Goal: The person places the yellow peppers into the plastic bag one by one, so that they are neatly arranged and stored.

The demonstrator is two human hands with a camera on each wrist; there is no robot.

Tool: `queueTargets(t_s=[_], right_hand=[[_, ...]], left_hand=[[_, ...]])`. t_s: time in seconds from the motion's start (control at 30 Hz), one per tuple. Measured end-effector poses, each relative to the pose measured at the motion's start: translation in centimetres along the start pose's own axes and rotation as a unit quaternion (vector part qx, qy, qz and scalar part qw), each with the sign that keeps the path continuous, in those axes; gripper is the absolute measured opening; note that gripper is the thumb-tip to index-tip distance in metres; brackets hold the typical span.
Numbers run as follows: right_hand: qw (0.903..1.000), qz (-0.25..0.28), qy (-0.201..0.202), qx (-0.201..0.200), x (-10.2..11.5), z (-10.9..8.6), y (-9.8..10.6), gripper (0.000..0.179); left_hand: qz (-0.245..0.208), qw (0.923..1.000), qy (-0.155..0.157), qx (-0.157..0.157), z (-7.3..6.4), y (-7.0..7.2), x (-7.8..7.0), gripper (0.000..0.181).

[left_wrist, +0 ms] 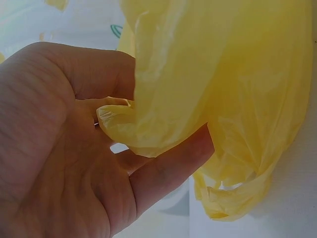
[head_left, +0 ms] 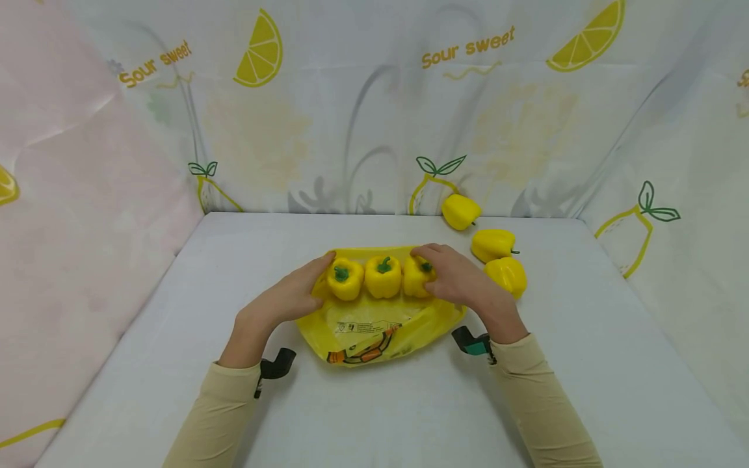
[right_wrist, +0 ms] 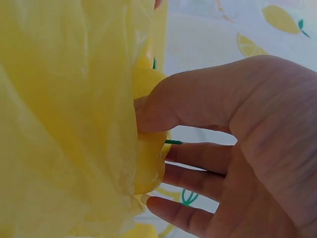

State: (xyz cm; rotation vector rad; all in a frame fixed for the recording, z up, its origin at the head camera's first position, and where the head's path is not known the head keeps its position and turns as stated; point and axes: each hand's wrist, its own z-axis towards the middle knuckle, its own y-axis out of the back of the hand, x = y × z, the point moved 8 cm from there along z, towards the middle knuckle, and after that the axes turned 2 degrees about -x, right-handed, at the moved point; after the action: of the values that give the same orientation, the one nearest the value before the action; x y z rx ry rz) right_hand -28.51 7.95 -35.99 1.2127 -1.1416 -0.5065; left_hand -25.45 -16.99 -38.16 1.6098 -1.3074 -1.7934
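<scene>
Steadying the yellow bag (head_left: 371,348) needs a light touch — the film looks thin, so better to keep its rim spread w/ the left hand (head_left: 289,289) & avoid hard tugs. Bag lies approx. mid-frame on the desk (head_left: 374,422); along its upper edge sit, in a row in the mouth, the left pepper (head_left: 346,283), middle pepper (head_left: 383,279) & right pepper (head_left: 414,281). The right hand (head_left: 459,278) has fingers bent round the right pepper's far side, thumb on its near side, gap abt. as wide as the pepper; best hold it by the body, not the stem, & snug vs. the middle one so the row doesn't roll. The left hand is half-closed round the bag's left rim, just beside the left pepper, w/ film btwn thumb & fingers — can't tell how tight. Pose: forearms reach in from lower left & lower right of the frame, wrists bent inward, roughly mirrored, which should brace both sides evenly. Three loose peppers (head_left: 493,244) lie upper right of the frame; worth keeping the right wrist clear of the lowest.
</scene>
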Motion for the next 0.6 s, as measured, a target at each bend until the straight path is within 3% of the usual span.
queueTargets(t_s=[0.33, 0.6], right_hand=[[0.9996, -0.022, 0.015, -0.014, 0.36, -0.03, 0.22, 0.058], [0.9999, 0.004, 0.013, -0.010, -0.15, -0.05, 0.55, 0.059]], left_hand=[[-0.007, 1.0000, 0.004, 0.004, 0.02, -0.08, 0.04, 0.085], [-0.006, 0.9999, 0.008, 0.004, -0.02, -0.08, 0.04, 0.085]])
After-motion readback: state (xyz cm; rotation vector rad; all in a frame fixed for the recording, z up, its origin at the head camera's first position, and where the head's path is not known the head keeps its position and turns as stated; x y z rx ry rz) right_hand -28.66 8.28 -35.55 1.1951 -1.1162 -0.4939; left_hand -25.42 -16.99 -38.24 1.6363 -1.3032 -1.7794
